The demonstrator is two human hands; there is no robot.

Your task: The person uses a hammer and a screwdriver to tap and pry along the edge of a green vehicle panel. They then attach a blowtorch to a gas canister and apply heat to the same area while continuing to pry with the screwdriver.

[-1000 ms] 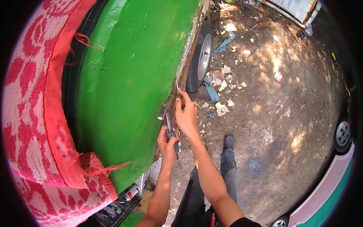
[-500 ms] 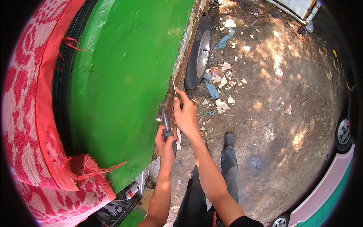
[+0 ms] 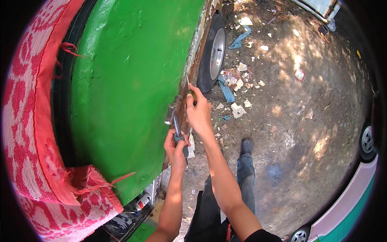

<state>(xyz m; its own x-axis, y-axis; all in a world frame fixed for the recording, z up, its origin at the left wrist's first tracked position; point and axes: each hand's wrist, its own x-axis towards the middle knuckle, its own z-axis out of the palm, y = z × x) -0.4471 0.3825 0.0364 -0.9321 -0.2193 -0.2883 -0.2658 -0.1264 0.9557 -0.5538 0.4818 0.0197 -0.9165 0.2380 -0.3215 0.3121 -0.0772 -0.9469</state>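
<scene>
My left hand (image 3: 175,147) is closed round the dark grip of a steel hammer (image 3: 175,123), whose head is up beside the rusty, flaking lower edge (image 3: 191,56) of a green-painted vehicle panel (image 3: 121,92). Higher and to the right, my right hand (image 3: 198,113) is closed on a thin-bladed tool (image 3: 188,82) with a yellowish handle, like a screwdriver, its blade lying along that edge. The hammer head is left of my right fingers and slightly below them; whether it touches the panel I cannot tell.
A red-and-white patterned cloth (image 3: 26,121) is draped at the left. A loose-looking wheel (image 3: 211,52) lies beyond the edge, with paint flakes and blue rags (image 3: 225,88) on the ground (image 3: 294,133). My legs are below. A pink-and-teal car (image 3: 348,193) is at right, a rusty white object (image 3: 318,8) at back.
My right hand and the thin tool have moved a little up along the edge. The hammer has shifted slightly left and up. The whole view has shifted slightly.
</scene>
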